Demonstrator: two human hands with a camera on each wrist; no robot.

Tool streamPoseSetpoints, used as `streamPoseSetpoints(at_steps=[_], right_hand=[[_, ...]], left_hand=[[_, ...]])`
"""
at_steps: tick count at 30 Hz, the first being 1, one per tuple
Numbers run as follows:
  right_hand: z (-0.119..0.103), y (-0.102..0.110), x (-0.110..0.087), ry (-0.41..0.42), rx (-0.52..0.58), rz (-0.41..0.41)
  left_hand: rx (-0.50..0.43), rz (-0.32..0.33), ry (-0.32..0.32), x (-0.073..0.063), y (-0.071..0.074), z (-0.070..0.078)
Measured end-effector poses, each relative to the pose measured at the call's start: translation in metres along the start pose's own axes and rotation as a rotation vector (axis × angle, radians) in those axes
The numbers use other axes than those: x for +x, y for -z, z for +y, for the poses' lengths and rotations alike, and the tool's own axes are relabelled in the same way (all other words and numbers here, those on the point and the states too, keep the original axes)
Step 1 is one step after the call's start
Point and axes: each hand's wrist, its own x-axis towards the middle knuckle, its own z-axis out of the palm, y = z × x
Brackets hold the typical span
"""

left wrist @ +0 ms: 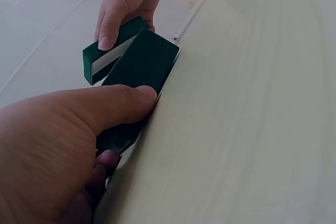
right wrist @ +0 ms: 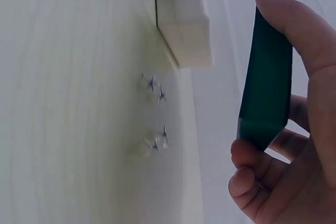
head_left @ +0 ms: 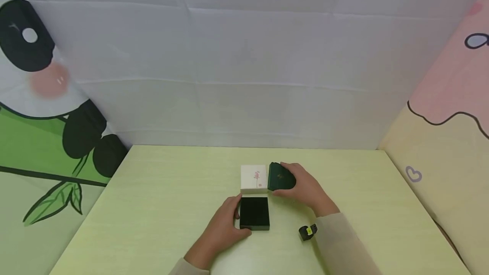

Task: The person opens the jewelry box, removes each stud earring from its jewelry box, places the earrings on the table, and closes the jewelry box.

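Observation:
My right hand point(head_left: 305, 186) pinches a dark green box lid point(head_left: 280, 176) by its edges, raised close beside the white box. A pale strip shows along the lid's underside in the left wrist view. My left hand point(head_left: 225, 228) grips the matching dark green box base point(head_left: 254, 213), thumb along the near side and fingers at the far left corner. From above, the base looks black, and it sits on the table. Its green side wall point(left wrist: 142, 59) shows past my left thumb in the left wrist view.
Directly behind the base stands a white box point(head_left: 254, 178) with a pink flower print. Several small spiky star-shaped pieces point(right wrist: 162, 95) lie on the table point(right wrist: 63, 103). A small black block with a yellow label point(head_left: 307, 231) appears beside my right sleeve. Cloth walls point(head_left: 244, 113) enclose the table.

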Motion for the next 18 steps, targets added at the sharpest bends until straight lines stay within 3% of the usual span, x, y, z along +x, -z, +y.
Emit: streamPoseSetpoints(at_steps=[18], right_hand=[[-0.020,-0.039,-0.021,0.019,0.132,0.029]], left_hand=[[-0.002,-0.019,0.013,0.003,-0.005,-0.009]])
